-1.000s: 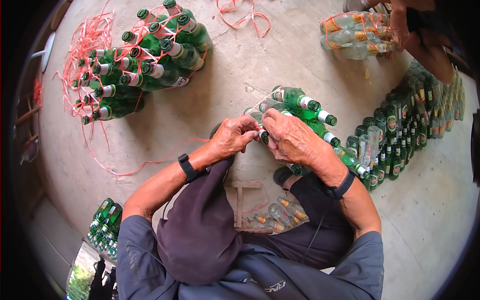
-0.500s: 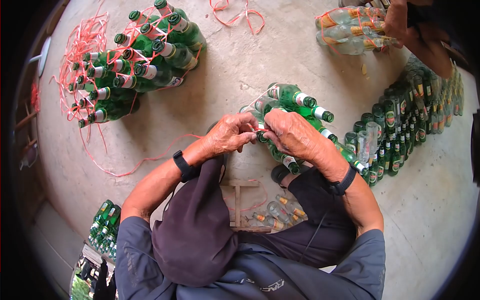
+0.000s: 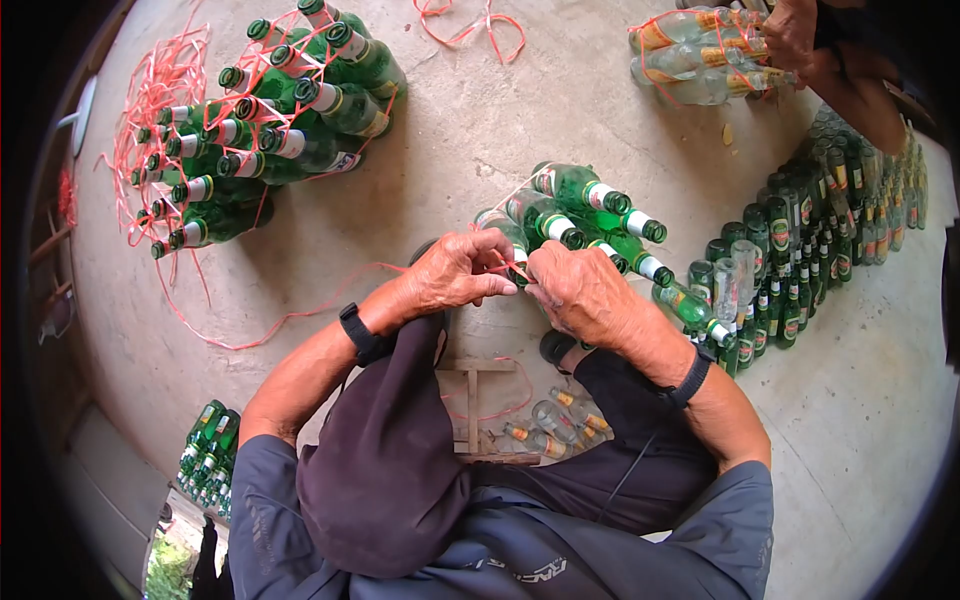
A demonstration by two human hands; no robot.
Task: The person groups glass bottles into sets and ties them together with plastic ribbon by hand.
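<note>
Red string [image 3: 512, 268] is pinched between my two hands, close to the neck of a green bottle. My left hand [image 3: 462, 272] grips it with thumb and fingers, and the strand trails off leftward across the floor. My right hand [image 3: 580, 275] is closed on the string too, knuckles up, hiding part of the bottles beneath. A cluster of green bottles [image 3: 575, 190] lies tilted just beyond my hands, necks pointing toward me and to the right, with pale string around its far left side.
Bundled green bottles [image 3: 340, 110] wrapped in red string stand at upper left beside a string heap [image 3: 165, 90]. Rows of bottles [image 3: 780, 240] line the right. Another person's hand [image 3: 790, 35] touches clear bottles [image 3: 690, 60]. Small bottles [image 3: 555, 425] lie near a wooden frame [image 3: 474, 400].
My hands have drawn slightly apart, and more string shows between them. My right hand has shifted a little, uncovering more bottle necks behind it.
</note>
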